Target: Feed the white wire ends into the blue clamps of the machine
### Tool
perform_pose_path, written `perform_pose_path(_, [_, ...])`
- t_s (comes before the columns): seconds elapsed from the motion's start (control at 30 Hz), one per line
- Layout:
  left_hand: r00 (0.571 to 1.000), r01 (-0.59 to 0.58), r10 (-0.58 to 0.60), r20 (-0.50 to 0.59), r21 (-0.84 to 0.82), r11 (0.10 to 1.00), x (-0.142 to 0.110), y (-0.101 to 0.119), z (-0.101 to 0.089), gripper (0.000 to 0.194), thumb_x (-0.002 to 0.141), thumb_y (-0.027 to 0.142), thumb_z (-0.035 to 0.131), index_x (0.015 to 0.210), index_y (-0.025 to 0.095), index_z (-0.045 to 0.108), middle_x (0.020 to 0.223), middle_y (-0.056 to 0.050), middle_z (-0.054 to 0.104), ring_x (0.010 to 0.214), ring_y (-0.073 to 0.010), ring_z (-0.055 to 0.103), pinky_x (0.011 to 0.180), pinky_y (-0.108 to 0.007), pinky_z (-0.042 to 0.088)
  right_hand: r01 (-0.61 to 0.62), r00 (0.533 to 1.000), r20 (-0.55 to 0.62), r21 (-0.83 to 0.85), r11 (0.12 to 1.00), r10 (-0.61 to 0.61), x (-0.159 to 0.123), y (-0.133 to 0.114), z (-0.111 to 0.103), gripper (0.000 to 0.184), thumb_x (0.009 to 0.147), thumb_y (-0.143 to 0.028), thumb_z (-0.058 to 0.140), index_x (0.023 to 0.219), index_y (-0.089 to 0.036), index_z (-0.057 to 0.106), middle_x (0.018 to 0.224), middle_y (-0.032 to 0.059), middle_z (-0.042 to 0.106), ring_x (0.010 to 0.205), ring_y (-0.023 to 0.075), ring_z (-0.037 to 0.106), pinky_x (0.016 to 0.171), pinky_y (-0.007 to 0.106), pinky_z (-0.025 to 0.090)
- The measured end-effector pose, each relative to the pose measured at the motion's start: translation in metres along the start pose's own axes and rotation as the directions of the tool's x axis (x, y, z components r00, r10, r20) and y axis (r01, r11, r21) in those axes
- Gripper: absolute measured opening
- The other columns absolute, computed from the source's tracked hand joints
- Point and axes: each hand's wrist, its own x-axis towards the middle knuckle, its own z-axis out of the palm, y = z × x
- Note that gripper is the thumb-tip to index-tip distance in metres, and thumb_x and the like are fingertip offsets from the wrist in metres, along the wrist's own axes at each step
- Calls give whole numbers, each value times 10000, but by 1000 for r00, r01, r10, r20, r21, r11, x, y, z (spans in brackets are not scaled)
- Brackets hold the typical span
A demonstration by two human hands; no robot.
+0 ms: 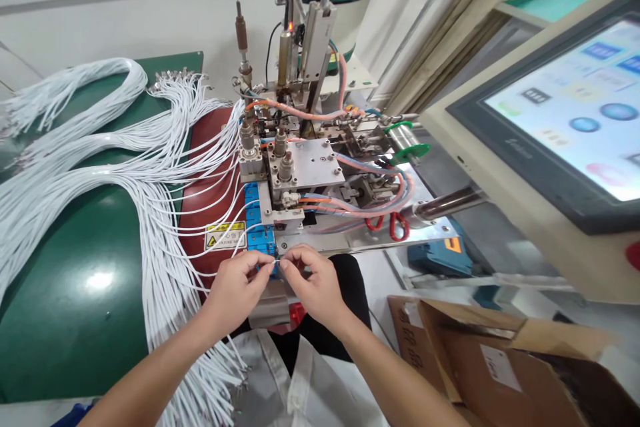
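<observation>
1. Wire handling at the row of blue blocks (261, 240) looks like the step in hand: a short white wire end (277, 261) sits between the two sets of fingertips, at the near end of that row. I judge it to be the readying of this end for its place in a block.

2. Left hand (239, 285): thumb and forefinger are pinched together on the wire from the left side. Right hand (316, 281): thumb and forefinger meet at the tip from the right, seemingly clamped on it too – the fingertips hide the exact contact.

3. Next, the move seems to call for a steady, light pinch and careful lining-up, with the tip kept straight; a slack grip could let so thin an end turn or slip.

4. As for looks, the held piece is slim and pale, with only a sliver showing; whether its tip is bare or fitted cannot be told.

5. Similar white wires (155, 253) fan out from the left side of the machine (313, 163) – their long bundles drape over the green tabletop (65, 333) and hang down its near right edge.
</observation>
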Motion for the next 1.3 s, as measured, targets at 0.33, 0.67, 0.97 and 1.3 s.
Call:
perform_pose_path(0.33, [996,-81,85,8,404,911,8,-12,-18,121,832,163,438,842,176,558,825,-35,576,767,-172,559,711,-311,447,-328,943,97,89,941,320,10,22,13,168,750,-305,491,635,-182,487,530,-42,443,498,107,401,509,228,347])
perform_pose_path(0.67, [995,-95,94,26,447,889,10,-11,-16,144,829,123,424,806,177,556,795,-36,567,758,-176,561,718,-314,443,-168,964,191,-114,979,187,18,24,6,219,828,-287,381,640,-198,450,604,-23,473,594,132,469,579,234,362])
perform_pose_path(0.97, [986,-153,167,13,472,868,8,-16,-12,165,842,120,395,818,163,552,800,-47,562,767,-177,562,729,-322,449,165,985,127,-443,881,-120,21,30,14,288,868,-279,344,607,-208,444,601,5,475,593,149,470,569,244,325])
perform_pose_path(1.3, [948,-262,313,59,705,659,2,-14,-11,220,849,107,400,855,161,613,775,-66,606,772,-205,547,757,-368,453,-102,993,30,-199,975,110,14,36,18,334,862,-374,367,576,-205,405,533,-42,415,524,117,418,523,222,327])
